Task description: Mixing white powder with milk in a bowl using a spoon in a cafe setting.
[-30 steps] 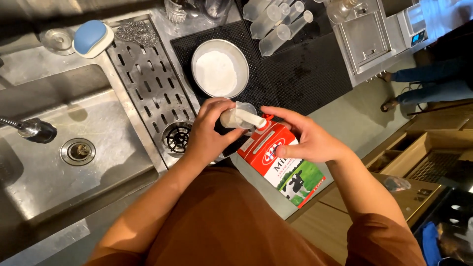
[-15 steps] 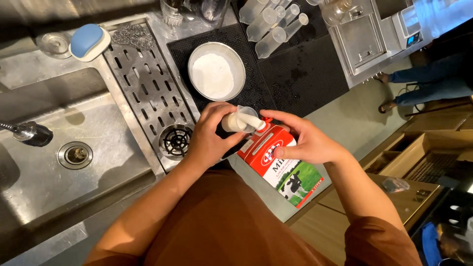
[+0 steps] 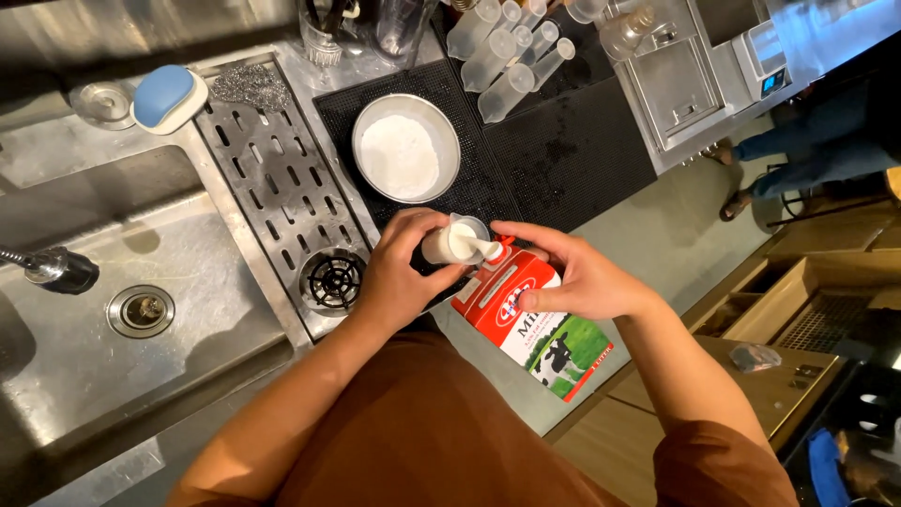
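Our left hand (image 3: 399, 277) clamps the small clear plastic measuring cup (image 3: 457, 241); our right hand (image 3: 572, 277) grips the tilted red-and-green milk carton (image 3: 526, 319) (spout touching cup).

This is looking like the working counter of a café or drinks bar; a stainless steel sink (image 3: 103, 310) with a spray tap (image 3: 56, 269) is sitting beside a slotted steel drainer (image 3: 272, 188) with a built-in pitcher rinser (image 3: 333, 279); black rubber bar mats (image 3: 563, 141) are covering the counter, carrying a row of clear plastic measuring tubes (image 3: 511, 52) and a round metal bowl of white powder (image 3: 405, 148); a small digital scale (image 3: 765, 56) is standing at the far edge, and a blue sponge (image 3: 164, 96) and steel scourer (image 3: 249, 86) are lying by the sink.
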